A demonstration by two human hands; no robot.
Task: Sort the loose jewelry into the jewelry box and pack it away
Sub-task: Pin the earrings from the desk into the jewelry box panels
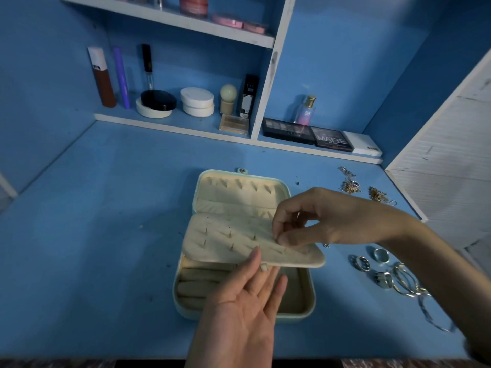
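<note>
Left hand (pixel 244 301) palm-up under jewelry box (pixel 309 293) flap (pixel 228 243), right hand (pixel 318 216) pinch on top

one jewelry box (pixel 239 193) is counted at centre, one earring panel (pixel 225 241) in it. two hands are seen: left hand (pixel 247 296) at 6 o'clock, right hand (pixel 326 219) at 3. three gold clusters (pixel 350 185) are tallied at 2 o'clock, at least four silver rings (pixel 361 262) at 4 o'clock.

Blue worktop (pixel 93 235), specks of dirt. Lower shelf (pixel 159 125), left bay: brown tube (pixel 103 81), purple tube (pixel 122 77), black compact (pixel 158 100) on white jar (pixel 152 112). Right bay: perfume bottle (pixel 305 111) behind two palettes (pixel 288 130). Upper shelf (pixel 170 19): pink compacts (pixel 228 20).
</note>
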